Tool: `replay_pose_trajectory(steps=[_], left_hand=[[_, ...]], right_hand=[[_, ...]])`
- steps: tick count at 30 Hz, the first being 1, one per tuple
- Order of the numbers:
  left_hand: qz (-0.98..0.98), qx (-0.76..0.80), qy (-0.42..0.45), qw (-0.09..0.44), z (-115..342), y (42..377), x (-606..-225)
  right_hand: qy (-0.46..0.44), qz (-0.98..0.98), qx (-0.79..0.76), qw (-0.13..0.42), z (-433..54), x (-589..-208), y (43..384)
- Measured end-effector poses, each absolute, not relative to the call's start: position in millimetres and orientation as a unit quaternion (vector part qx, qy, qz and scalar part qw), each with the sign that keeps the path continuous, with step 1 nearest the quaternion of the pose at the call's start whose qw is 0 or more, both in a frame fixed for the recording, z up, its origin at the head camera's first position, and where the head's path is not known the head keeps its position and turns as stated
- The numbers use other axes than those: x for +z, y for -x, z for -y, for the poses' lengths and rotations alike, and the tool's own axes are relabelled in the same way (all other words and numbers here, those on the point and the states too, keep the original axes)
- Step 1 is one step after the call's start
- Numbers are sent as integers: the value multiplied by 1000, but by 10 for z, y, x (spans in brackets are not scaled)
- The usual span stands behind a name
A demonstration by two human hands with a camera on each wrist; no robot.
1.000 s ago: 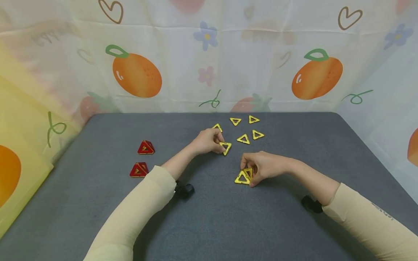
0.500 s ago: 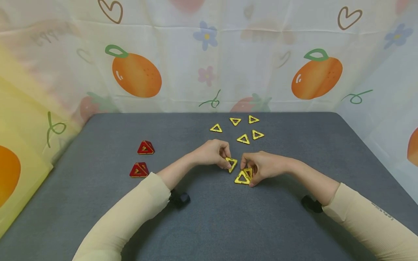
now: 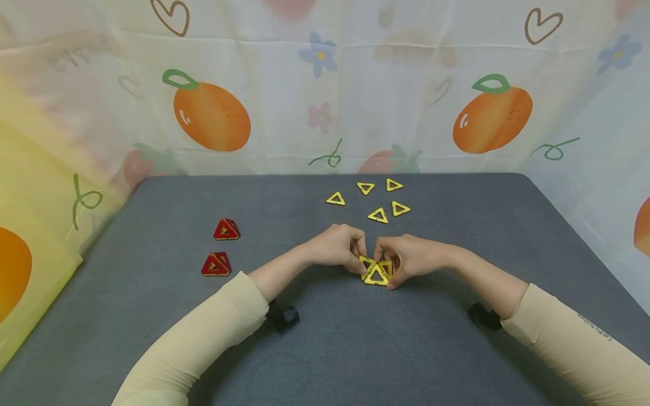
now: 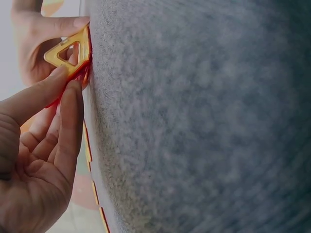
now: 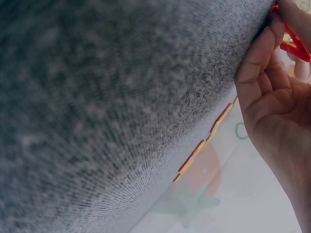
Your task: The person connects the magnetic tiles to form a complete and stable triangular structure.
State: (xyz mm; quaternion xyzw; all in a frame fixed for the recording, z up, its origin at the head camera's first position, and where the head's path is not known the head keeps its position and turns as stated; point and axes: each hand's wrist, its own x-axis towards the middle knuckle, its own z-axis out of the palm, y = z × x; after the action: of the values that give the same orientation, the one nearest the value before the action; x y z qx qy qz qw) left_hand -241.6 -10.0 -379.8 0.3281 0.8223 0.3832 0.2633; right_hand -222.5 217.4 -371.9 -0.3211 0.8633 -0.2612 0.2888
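Observation:
My left hand (image 3: 337,246) pinches a yellow triangular magnetic tile (image 3: 363,261) between thumb and fingers. Its edge meets a yellow front tile (image 3: 377,282) that leans upright on the table. On the other side, my right hand (image 3: 413,256) grips another yellow tile (image 3: 388,265) with thumb and forefinger, joined to the front one. Seen from the left wrist, the front tile (image 4: 83,46) stands at the table surface between both hands, its underside edges showing red. Only a red-edged part of a tile (image 5: 296,51) appears in the right wrist view, beside the fingers.
Several loose yellow triangle tiles (image 3: 378,220) lie flat toward the back of the grey table (image 3: 325,349). Two red pyramids (image 3: 226,230) made of tiles stand at the left, one behind the other. A patterned curtain (image 3: 284,113) hangs behind the table.
My left hand has brought its yellow tile rightward and nearer, from close to the loose tiles up against the front tile. The right hand has stayed in place, holding its tile.

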Motion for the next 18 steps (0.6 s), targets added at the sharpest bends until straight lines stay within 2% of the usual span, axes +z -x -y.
replay_pose_trajectory(steps=[8, 18], left_hand=[[-808, 403, -320, 288, 90, 2416, -3814], [-825, 373, -347, 247, 75, 2390, -3842]], right_hand=[[317, -863, -260, 295, -2180, -3723, 2239], [312, -861, -272, 297, -2193, -3717, 2232]])
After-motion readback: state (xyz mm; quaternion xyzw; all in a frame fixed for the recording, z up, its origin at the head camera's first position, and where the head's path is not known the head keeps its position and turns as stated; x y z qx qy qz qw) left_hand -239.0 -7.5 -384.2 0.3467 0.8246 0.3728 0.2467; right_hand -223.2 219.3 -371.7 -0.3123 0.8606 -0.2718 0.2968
